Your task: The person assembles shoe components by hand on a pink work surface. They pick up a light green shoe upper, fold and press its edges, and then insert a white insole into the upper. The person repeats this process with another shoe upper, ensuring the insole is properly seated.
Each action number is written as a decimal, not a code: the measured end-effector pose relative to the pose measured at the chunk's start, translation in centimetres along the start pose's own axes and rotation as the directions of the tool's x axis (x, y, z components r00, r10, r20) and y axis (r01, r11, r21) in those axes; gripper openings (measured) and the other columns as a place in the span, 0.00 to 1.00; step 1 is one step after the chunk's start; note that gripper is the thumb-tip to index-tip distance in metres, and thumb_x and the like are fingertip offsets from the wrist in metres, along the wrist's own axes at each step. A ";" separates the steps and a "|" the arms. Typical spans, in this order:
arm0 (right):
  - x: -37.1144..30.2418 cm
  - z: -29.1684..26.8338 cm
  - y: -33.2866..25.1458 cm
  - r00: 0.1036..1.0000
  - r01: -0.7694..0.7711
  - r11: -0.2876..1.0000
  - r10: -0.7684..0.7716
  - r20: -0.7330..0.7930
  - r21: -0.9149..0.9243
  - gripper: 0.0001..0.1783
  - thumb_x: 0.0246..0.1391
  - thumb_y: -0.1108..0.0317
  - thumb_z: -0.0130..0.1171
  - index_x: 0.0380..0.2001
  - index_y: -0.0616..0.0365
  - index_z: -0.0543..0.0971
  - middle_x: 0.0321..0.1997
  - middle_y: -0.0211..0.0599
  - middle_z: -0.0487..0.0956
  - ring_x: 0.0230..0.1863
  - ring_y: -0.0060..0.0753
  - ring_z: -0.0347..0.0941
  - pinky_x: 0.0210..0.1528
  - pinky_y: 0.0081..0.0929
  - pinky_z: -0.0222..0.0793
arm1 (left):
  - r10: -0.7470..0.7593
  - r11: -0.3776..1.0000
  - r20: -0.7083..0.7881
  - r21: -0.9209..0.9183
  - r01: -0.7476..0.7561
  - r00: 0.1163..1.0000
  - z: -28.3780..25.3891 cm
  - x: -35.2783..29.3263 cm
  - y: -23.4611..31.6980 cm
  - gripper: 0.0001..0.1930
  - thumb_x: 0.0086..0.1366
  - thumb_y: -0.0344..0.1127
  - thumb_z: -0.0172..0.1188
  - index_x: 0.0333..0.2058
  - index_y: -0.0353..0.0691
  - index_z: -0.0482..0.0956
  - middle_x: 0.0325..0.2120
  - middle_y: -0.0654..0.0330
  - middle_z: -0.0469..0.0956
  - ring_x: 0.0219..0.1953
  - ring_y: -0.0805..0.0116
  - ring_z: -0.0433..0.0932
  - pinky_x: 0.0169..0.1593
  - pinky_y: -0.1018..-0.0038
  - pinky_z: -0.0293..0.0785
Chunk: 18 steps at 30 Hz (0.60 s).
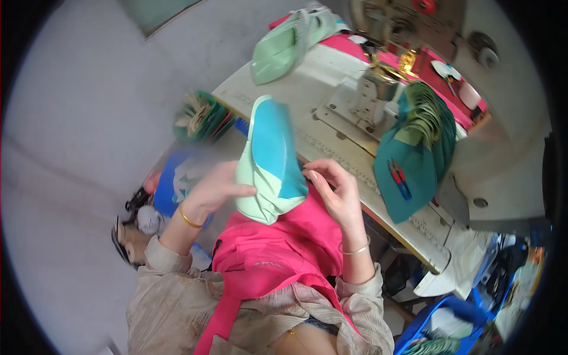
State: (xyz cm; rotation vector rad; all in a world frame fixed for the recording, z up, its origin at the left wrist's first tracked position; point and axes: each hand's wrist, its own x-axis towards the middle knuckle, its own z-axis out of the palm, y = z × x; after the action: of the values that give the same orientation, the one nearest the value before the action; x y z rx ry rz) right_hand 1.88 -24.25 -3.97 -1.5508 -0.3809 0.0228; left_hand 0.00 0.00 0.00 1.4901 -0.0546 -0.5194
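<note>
The left hand (220, 186) has its grip clamped on the left edge of a folded piece (272, 148), thumb in front. The right hand (336, 192) holds thumb and forefinger close together at the opposite edge; blur makes it hard to tell whether that grip pinches the material or only touches it. The piece is in the air above a pink cloth apron (278, 239), beside the table (322, 64). It looks light and supple, pale mint wrinkling low down beside a smooth, faintly shiny teal panel that may slip under fingertips; its edges seem the surest hold. On the hard, pale table are a metal sewing machine (368, 94) and a fanned teal-and-green stack (411, 152), red-and-blue snips (400, 180) lying on it. A glossy mint bundle (277, 54) rests farther left.
</note>
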 end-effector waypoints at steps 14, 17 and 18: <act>2.4 7.3 -2.2 0.825 0.350 0.890 -0.146 0.546 -0.291 0.16 0.42 0.66 0.64 0.33 0.57 0.72 0.17 0.35 0.72 0.27 0.38 0.72 0.36 0.28 0.66 | 0.214 0.931 -0.158 -0.266 -0.250 0.964 -3.4 -4.2 -6.5 0.32 0.44 0.19 0.64 0.51 0.38 0.64 0.45 0.61 0.71 0.48 0.70 0.70 0.52 0.73 0.65; 2.7 8.9 -0.4 0.981 0.052 0.993 -0.070 0.179 0.106 0.14 0.43 0.75 0.63 0.33 0.58 0.71 0.24 0.28 0.74 0.28 0.19 0.69 0.37 0.23 0.66 | 0.158 0.892 -0.204 -0.391 -0.228 0.966 -6.7 -5.2 -7.6 0.31 0.47 0.20 0.63 0.52 0.37 0.64 0.46 0.59 0.71 0.49 0.68 0.70 0.52 0.72 0.66; 3.5 9.5 0.8 0.986 0.059 0.974 -0.091 0.139 0.218 0.15 0.44 0.77 0.62 0.36 0.57 0.70 0.25 0.26 0.73 0.28 0.16 0.67 0.37 0.19 0.64 | 0.117 0.855 -0.208 -0.476 -0.205 0.971 -7.9 -5.5 -7.8 0.30 0.48 0.20 0.62 0.52 0.37 0.64 0.46 0.59 0.71 0.49 0.68 0.71 0.52 0.72 0.66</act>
State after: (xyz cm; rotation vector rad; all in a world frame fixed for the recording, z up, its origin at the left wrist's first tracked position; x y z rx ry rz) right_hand 2.98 -14.13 -4.19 -1.3246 -0.5373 0.1171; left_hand -4.41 9.41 -6.70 1.0065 0.0845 -0.2373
